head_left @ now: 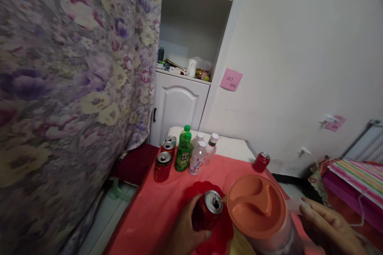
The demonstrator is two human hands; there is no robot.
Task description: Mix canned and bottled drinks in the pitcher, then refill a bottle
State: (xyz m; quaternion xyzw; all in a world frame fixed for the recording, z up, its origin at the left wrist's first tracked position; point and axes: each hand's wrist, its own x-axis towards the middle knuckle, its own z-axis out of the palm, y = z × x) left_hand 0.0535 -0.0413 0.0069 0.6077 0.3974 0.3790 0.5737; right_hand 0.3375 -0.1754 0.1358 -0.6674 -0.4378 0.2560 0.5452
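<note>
My left hand (184, 229) is wrapped round a red drink can (208, 209) with an opened top, held tilted toward a pitcher with an orange lid (255, 206). My right hand (327, 223) rests beside the pitcher on its right, fingers curved near what looks like its clear handle. Both stand at the near end of a table with a red cloth (155, 211). A red plate or dish (201, 189) lies under the can.
At the table's far end stand red cans (163, 166), green bottles (183, 152) and clear bottles (198, 157); one more red can (261, 161) sits near the wall. A floral curtain (68, 87) hangs left, a white cabinet (176, 105) behind, striped bedding (359, 179) right.
</note>
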